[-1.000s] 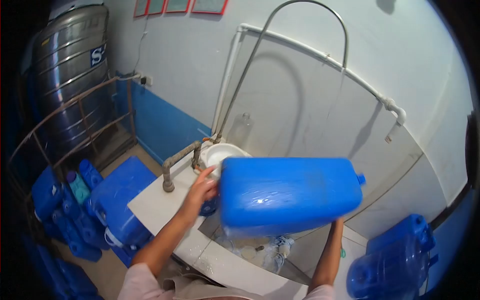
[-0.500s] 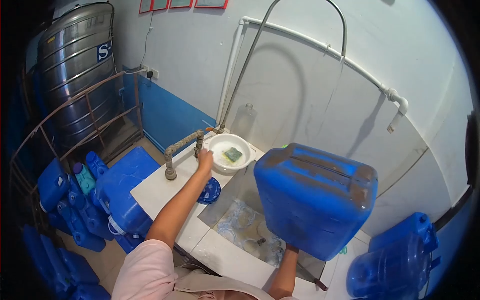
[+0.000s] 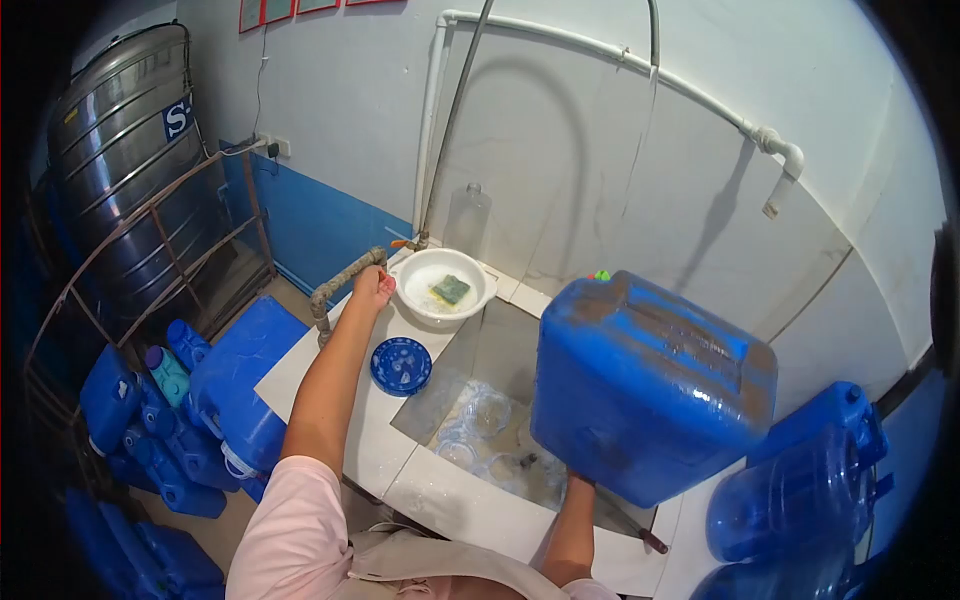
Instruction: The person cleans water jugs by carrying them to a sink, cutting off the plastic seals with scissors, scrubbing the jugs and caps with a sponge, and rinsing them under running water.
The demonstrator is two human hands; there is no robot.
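A large blue jerrycan, its wet upper face streaked with brown, is tilted over the sink basin. My right hand is beneath its lower edge, gripping it, with most fingers hidden behind the can. Across the counter, my left hand is at the end of the corroded pipe, fingers curled; whatever they close on cannot be made out. Just right of that hand stands a white bowl holding suds and a green-and-yellow sponge. Below the bowl lies a soapy blue round lid.
Several clear round pieces lie in the sink basin. Blue containers stand at the right; more jugs crowd the floor at left. A steel tank stands behind a metal railing. White pipe runs along the wall.
The view has shifted to the right. The jerrycan has tilted a little, with more wet shine on its upper face. My left hand has turned, and the blue lid shows fully.
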